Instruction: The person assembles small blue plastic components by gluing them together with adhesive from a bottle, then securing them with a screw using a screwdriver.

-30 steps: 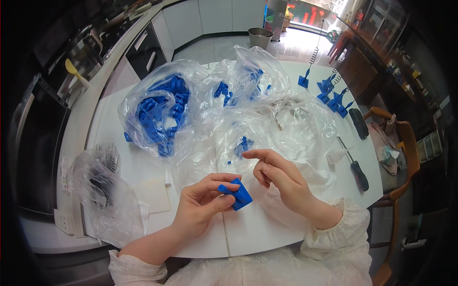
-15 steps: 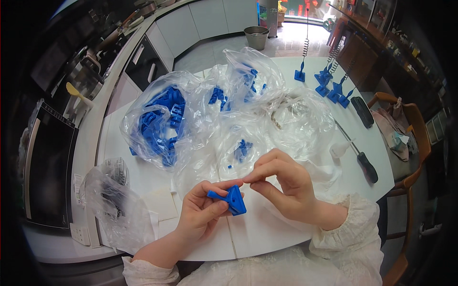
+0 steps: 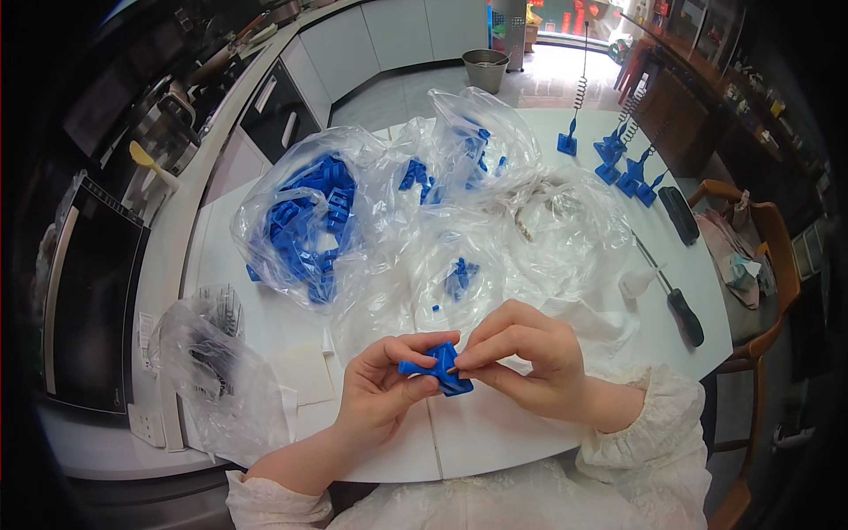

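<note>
A small blue plastic piece, with a squarish flat end and a narrower arm, is gripped between the thumb and fingers of my left hand above the near part of the table. The fingertips of my right hand are pinched together against the squarish end. Something tiny and thin may be between them, too small to make out. Just beyond my hands, an open clear bag holds small blue bits.
Clear bags of blue parts cover the table's middle and left. Several finished-looking blue stands with coiled springs stand far right. A screwdriver, a white squeeze bottle and a black case lie at the right. A crumpled bag lies left.
My right hand has closed in from beside the blue piece, and its pinched fingertips now meet the squarish end. My left hand still holds the piece. The whole view has shifted slightly.
</note>
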